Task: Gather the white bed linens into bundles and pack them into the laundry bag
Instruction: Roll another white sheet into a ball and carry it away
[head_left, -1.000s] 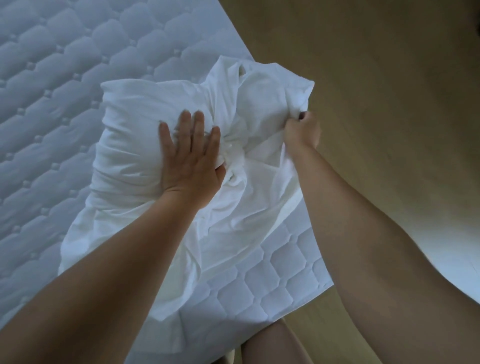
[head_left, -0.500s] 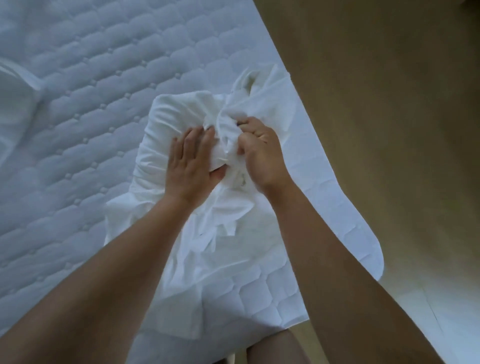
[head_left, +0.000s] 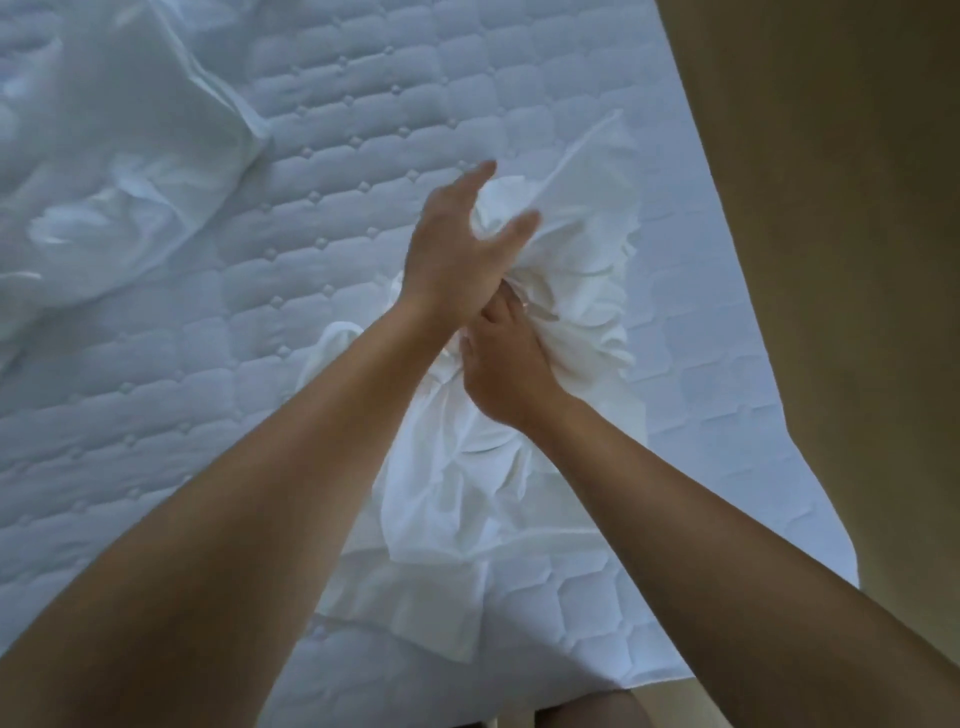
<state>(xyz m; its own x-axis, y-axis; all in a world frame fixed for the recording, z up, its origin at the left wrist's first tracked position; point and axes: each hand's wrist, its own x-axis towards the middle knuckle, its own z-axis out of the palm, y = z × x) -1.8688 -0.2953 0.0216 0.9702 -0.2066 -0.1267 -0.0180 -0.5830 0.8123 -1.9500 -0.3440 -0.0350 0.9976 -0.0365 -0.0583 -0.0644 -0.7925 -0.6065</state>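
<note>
On the bed, the white linen lay half-bunched, a loose tail trailing behind our right hand, which gripped a fistful. Our left hand hovered open just above. Lifted by that single grip, we judged, it could unravel.

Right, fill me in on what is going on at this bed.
A person is bunching a crumpled white bed sheet into a bundle near the right edge of a quilted white mattress. The right hand grips a gathered fistful of the cloth, while the left hand is spread open over the top of it. The sheet is only partly gathered, and its loose end trails toward the near edge. A second heap of white linen lies at the far left.
</note>
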